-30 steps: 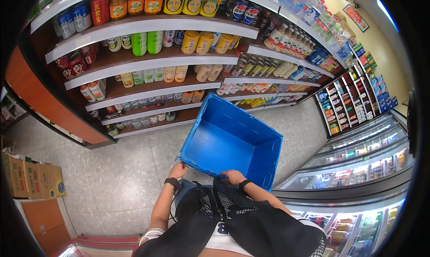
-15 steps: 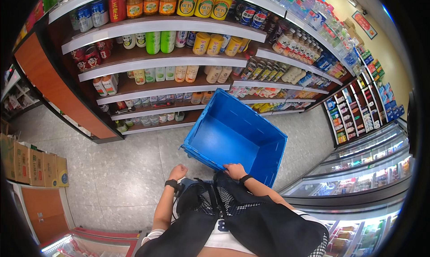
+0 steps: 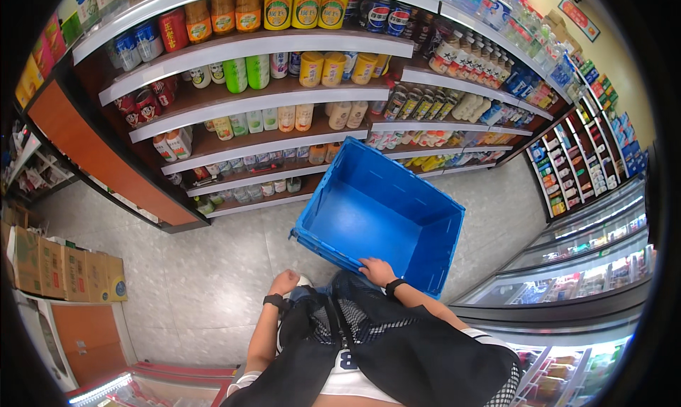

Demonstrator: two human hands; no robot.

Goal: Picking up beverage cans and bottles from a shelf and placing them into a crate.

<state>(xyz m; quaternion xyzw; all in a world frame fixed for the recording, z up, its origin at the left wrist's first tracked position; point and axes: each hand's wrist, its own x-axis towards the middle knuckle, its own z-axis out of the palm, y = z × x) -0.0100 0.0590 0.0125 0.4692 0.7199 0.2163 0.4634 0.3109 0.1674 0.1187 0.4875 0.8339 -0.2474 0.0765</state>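
Observation:
A large blue plastic crate (image 3: 366,225) stands at a slant in front of the drink shelves, with nothing inside it. My right hand (image 3: 377,271) is closed over its near rim, fingers on the inner side and a black band round the wrist. Left of the crate, apart from it, my left hand (image 3: 286,282) hangs with its fingers curled in, and nothing shows in it. Its wrist also wears a black band. Part of the crate's near side is hidden by my right hand and the black vest I wear.
Shelves (image 3: 262,108) of cans, bottles and cartons curve across the front. Glass-topped freezers (image 3: 560,286) line the right side. Cardboard boxes (image 3: 71,269) sit on a cabinet (image 3: 91,336) at the left. Grey tiled floor (image 3: 206,279) lies between.
The view has shifted slightly, so shelves and boxes sit a little differently in it. My right hand keeps its hold on the crate's rim, and my left hand stays curled at the side.

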